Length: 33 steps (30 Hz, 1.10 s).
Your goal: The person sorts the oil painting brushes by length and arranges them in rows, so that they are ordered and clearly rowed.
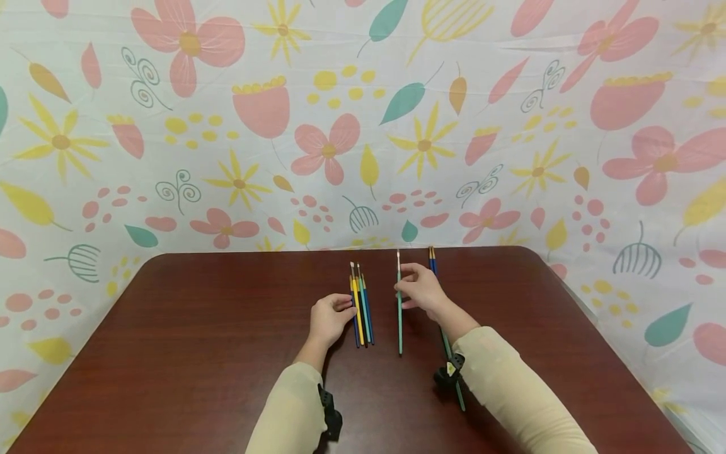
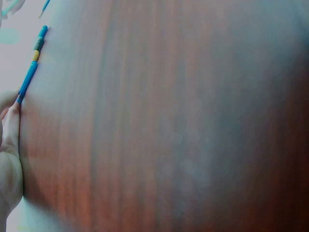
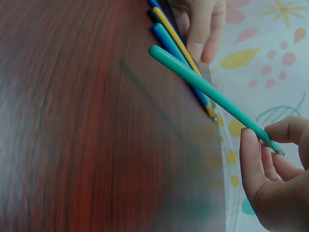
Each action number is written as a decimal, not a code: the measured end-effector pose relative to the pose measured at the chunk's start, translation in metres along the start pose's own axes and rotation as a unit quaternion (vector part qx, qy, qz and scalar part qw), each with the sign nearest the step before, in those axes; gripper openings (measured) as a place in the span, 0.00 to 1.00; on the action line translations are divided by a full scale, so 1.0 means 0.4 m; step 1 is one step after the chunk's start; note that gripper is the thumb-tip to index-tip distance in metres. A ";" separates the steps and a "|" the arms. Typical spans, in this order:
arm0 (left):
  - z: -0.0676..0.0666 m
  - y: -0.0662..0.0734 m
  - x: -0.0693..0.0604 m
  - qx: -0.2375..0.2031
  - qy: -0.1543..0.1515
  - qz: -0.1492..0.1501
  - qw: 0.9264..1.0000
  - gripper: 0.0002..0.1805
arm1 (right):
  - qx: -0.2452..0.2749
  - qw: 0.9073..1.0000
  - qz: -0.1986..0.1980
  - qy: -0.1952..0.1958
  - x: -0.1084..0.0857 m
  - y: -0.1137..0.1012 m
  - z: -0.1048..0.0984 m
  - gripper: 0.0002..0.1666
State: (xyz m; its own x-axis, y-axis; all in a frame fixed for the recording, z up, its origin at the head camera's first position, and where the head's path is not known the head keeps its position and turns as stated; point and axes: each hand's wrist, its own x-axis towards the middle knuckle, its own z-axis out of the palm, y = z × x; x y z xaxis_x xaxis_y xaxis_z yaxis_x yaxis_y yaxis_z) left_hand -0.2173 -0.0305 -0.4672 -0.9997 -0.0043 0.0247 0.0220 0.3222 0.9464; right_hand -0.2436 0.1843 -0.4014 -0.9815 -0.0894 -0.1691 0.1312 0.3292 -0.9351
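Note:
Several thin paintbrushes with blue, yellow and green handles lie side by side on the brown table, bristles toward the far edge. My left hand rests against their left side, its thumb and fingertips touching the outermost handles. In the left wrist view, a blue-handled brush meets that hand's fingers. To the right of the group, my right hand pinches a green paintbrush near its bristle end. The right wrist view shows this green handle raised above the table, with thumb and fingers around its far end.
More paintbrushes, with blue and green handles showing, lie farther right, partly hidden under the right forearm. Dark wrist cameras sit on both sleeves. Behind the table hangs a flower-patterned cloth.

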 end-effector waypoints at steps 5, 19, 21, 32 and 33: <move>-0.001 0.003 -0.003 0.003 0.003 -0.003 1.000 0.14 | -0.003 1.000 -0.011 -0.023 -0.012 0.001 -0.039 0.33; -0.001 0.013 -0.006 0.004 0.008 -0.001 1.000 0.14 | -0.033 0.998 -0.020 -0.040 -0.056 0.000 -0.136 0.30; -0.001 0.011 -0.006 0.004 0.007 -0.001 1.000 0.14 | -0.033 0.999 -0.021 -0.035 -0.061 0.003 -0.148 0.30; 0.001 0.007 -0.005 0.000 0.008 -0.004 1.000 0.14 | -0.059 0.998 -0.009 -0.001 -0.077 0.027 -0.202 0.26; 0.000 0.008 -0.005 0.000 0.009 -0.004 1.000 0.14 | -0.059 0.998 -0.006 0.001 -0.078 0.030 -0.206 0.26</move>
State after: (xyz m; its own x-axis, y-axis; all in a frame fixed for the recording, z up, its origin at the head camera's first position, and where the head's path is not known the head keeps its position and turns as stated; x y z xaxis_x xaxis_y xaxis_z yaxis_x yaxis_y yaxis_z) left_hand -0.2153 -0.0295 -0.4644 -0.9994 -0.0243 0.0227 0.0137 0.3217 0.9467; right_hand -0.2229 0.2684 -0.3815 -0.9831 -0.0923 -0.1582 0.1028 0.4373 -0.8934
